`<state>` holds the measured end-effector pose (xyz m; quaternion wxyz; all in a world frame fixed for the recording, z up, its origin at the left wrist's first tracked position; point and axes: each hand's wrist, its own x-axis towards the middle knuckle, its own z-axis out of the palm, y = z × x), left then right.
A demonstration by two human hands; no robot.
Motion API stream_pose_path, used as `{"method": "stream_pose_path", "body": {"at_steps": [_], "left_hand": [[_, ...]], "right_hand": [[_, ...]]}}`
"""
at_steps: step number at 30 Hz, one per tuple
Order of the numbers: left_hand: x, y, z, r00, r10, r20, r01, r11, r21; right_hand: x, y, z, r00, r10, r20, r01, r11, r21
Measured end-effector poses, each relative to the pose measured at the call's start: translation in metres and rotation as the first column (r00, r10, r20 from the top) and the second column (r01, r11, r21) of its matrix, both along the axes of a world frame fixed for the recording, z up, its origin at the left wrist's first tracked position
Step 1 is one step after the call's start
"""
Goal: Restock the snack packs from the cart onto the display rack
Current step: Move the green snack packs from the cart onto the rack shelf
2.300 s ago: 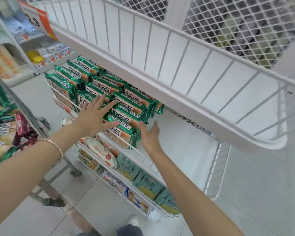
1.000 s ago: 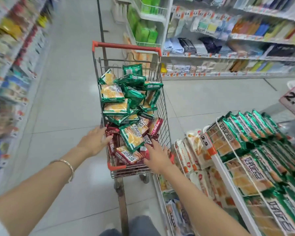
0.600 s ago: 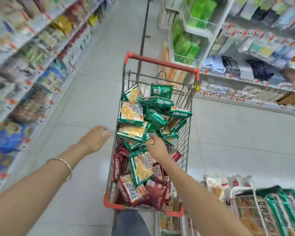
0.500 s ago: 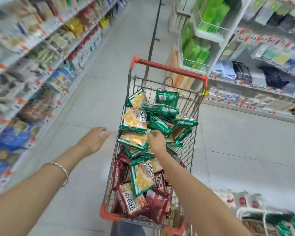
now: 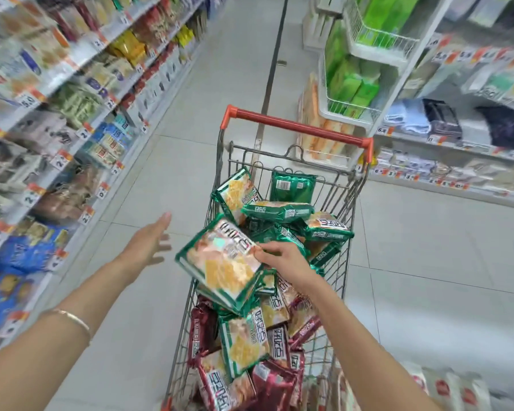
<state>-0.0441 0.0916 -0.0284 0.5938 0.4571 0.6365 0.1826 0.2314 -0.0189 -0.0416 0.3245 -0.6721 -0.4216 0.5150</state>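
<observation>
The right hand (image 5: 285,259) grips a green snack pack (image 5: 220,262) by its near right edge, fingers curled over the top and the thumb hidden underneath. The pack is tilted and lifted clear of the heap, hanging just left of the hand, above the left wall of the cart (image 5: 297,127). A second green edge shows right under it, and I cannot tell whether the hand holds one pack or two. The left hand (image 5: 147,246) holds nothing. Its fingers are straight and spread, and it hovers over the floor (image 5: 149,336) well left of the right hand and apart from the cart, with a thin bracelet (image 5: 72,317) on its wrist.

Judging progress, this is one pick among many. The pack is out of the heap but not yet on the display rack, which does not show clearly here, so how full the rack is cannot be told. Plenty is left. Beyond the right hand lie loose green packs (image 5: 279,210), some flat and some on edge, one leaning against the far wire. Below the hand and nearer the person lie more green packs mixed with dark red packs (image 5: 276,384). The cart looks well loaded, so most of the restocking seems to lie ahead: carry this pack to the rack, set it in place, then come back for the others.
</observation>
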Motion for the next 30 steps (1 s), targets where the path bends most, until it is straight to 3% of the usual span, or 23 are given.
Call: {"method": "stream_pose_path", "body": {"at_steps": [2,4,5,7,9,11,13,16,19,24,30], "left_hand": [[0.017,-0.009,0.007,0.948,-0.248,0.202,0.295,0.922,-0.252],[0.028,-0.021,0.006,0.867,-0.388,0.311,0.477,0.825,-0.301],[0.031,-0.025,0.003,0.861,-0.39,0.327,0.485,0.824,-0.292],[0.032,-0.028,-0.004,0.905,-0.261,0.335,0.36,0.89,-0.279],[0.026,-0.028,-0.007,0.933,-0.084,0.349,0.192,0.938,-0.287],[0.017,-0.027,-0.006,0.936,0.025,0.352,0.09,0.948,-0.305],[0.008,-0.028,-0.003,0.95,0.051,0.308,0.046,0.952,-0.301],[-0.003,-0.033,0.002,0.96,0.096,0.262,-0.013,0.954,-0.3],[-0.013,-0.035,0.004,0.949,0.182,0.258,-0.095,0.945,-0.314],[-0.003,-0.038,0.016,0.937,0.196,0.288,-0.088,0.934,-0.347],[0.005,-0.058,0.037,0.965,-0.092,0.246,0.165,0.942,-0.294]], "right_hand": [[0.007,0.001,0.012,0.988,0.136,0.068,-0.138,0.99,0.024],[0.004,0.006,0.024,0.974,0.197,0.11,-0.204,0.978,0.053],[0.001,0.01,0.028,0.979,0.16,0.129,-0.172,0.982,0.084],[0.004,0.022,0.019,0.942,-0.058,0.33,-0.017,0.975,0.22],[0.018,0.037,0.003,0.715,-0.203,0.669,0.0,0.957,0.291],[0.039,0.054,-0.015,0.491,-0.055,0.87,-0.092,0.989,0.114],[0.05,0.062,-0.023,0.435,0.063,0.898,-0.165,0.986,0.01],[0.046,0.055,-0.024,0.487,-0.144,0.861,-0.253,0.921,0.297],[0.026,0.023,-0.017,0.628,-0.254,0.736,-0.366,0.738,0.567],[-0.015,-0.023,-0.007,0.637,-0.099,0.764,-0.605,0.549,0.576],[-0.031,-0.073,0.003,0.656,-0.088,0.749,-0.54,0.638,0.549]]}}
